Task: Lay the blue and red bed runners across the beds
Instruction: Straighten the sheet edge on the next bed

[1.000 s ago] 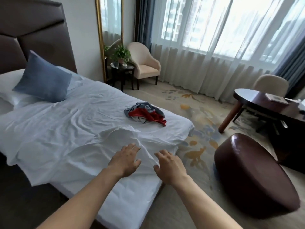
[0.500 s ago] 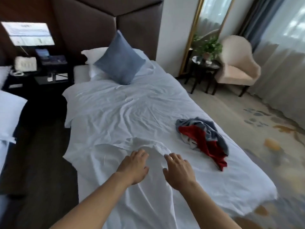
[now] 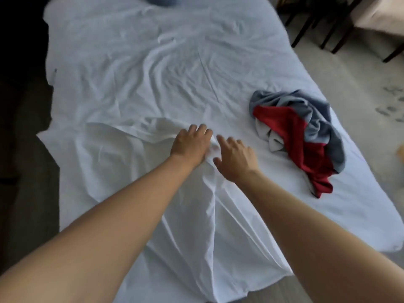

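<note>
A crumpled blue and red bed runner lies in a heap on the right side of the bed, which is covered by a wrinkled white sheet. My left hand rests flat on a raised fold of the sheet near the bed's foot, fingers spread. Beside it, my right hand lies palm down on the sheet, fingers apart. Both hands hold nothing. The runner is about a hand's width to the right of my right hand.
A blue cushion peeks in at the top edge. Dark chair and table legs stand on the pale carpet at the upper right. Dark floor runs along the bed's left side.
The view has tilted down and closer to the bed. Both hands have slid forward along the sheet, staying flat and side by side. The runner has not moved.
</note>
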### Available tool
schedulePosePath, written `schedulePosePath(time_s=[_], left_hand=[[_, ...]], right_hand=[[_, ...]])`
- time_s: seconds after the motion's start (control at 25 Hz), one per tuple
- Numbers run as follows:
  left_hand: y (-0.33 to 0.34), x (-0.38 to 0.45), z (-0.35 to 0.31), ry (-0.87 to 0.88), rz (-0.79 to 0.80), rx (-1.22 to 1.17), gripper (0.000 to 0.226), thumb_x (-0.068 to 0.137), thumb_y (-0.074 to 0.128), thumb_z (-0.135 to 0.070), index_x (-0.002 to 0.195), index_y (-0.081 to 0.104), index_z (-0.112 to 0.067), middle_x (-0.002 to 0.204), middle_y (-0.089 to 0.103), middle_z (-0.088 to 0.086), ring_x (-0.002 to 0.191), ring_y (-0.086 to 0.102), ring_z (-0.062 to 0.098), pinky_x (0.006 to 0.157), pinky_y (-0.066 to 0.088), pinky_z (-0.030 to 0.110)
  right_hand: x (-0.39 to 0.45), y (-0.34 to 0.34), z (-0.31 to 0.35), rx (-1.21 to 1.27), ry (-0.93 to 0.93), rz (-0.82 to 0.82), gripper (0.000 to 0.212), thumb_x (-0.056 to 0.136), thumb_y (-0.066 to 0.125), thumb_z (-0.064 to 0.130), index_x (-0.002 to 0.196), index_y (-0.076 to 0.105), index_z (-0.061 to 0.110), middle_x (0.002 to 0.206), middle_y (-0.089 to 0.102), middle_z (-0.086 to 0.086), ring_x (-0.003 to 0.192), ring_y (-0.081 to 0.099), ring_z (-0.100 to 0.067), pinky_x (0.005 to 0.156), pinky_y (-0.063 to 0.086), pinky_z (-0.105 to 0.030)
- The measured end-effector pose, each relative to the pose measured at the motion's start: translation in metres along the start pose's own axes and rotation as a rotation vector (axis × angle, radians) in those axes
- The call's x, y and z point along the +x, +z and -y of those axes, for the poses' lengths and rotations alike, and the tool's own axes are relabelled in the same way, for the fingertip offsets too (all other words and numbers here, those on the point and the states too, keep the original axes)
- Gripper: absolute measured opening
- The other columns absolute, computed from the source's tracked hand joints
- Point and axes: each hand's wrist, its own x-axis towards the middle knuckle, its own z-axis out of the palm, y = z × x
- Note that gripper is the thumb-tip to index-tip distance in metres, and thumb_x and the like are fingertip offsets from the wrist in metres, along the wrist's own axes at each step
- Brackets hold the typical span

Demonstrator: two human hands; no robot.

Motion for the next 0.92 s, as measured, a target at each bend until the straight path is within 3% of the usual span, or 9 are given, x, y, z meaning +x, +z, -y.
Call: schedulePosePath(time_s=[0.08,0.24,0.36,0.56,0.72,0.92], left_hand=[[0.017,0.011,-0.005,0.001,0.031,0.043,0.033,0.095,0.048,-0.014,0.128,0.049,-0.016,0.129,0.051,0.005,0.119,0.052,0.029,0.083,0.047,0.040],[0.036,-0.004,0.012,-0.025,0.045,0.029,0.024,0.099,0.043,-0.010,0.118,0.056,-0.014,0.120,0.057,0.003,0.113,0.058,0.026,0.076,0.049,0.039],[0.036,-0.045,0.044,-0.080,0.035,-0.053,0.024,0.100,0.041,-0.015,0.117,0.058,-0.014,0.120,0.058,0.003,0.111,0.058,0.026,0.075,0.048,0.040],[0.041,-0.159,0.112,-0.233,0.022,-0.126,0.018,0.096,0.049,-0.017,0.108,0.062,-0.014,0.111,0.059,0.003,0.103,0.058,0.025,0.070,0.044,0.037],[0.067,-0.273,0.155,-0.390,-0.024,-0.193,0.010,0.088,0.060,-0.010,0.095,0.065,-0.015,0.100,0.061,0.003,0.090,0.061,0.026,0.067,0.045,0.037],[0.115,-0.434,0.182,-0.546,-0.081,-0.270,0.017,0.068,0.074,-0.004,0.074,0.064,-0.017,0.079,0.062,0.000,0.068,0.062,0.025,0.051,0.051,0.036]], right_hand=[[0.016,0.022,0.003,-0.007,-0.022,0.004,0.052,0.091,0.061,0.042,0.134,0.042,0.020,0.120,0.059,-0.006,0.113,0.055,-0.031,0.083,0.043,-0.041],[0.023,0.050,0.028,-0.035,-0.079,-0.062,0.013,0.096,0.049,0.023,0.104,0.056,0.014,0.093,0.065,-0.005,0.093,0.057,-0.030,0.070,0.034,-0.037],[0.014,0.053,0.065,-0.042,-0.215,-0.104,0.016,0.094,0.051,0.021,0.102,0.063,0.016,0.085,0.067,-0.005,0.088,0.059,-0.031,0.072,0.033,-0.038],[-0.032,0.067,0.173,-0.041,-0.489,-0.113,0.004,0.081,0.066,0.015,0.078,0.064,0.013,0.063,0.062,-0.006,0.066,0.059,-0.032,0.069,0.044,-0.040],[-0.090,0.091,0.263,-0.049,-0.679,-0.055,0.011,0.075,0.072,0.012,0.074,0.061,0.012,0.060,0.061,-0.005,0.060,0.059,-0.030,0.067,0.048,-0.040],[-0.182,0.140,0.365,-0.100,-0.914,0.072,0.011,0.069,0.075,0.010,0.073,0.065,0.013,0.057,0.061,-0.004,0.057,0.060,-0.029,0.069,0.054,-0.042]])
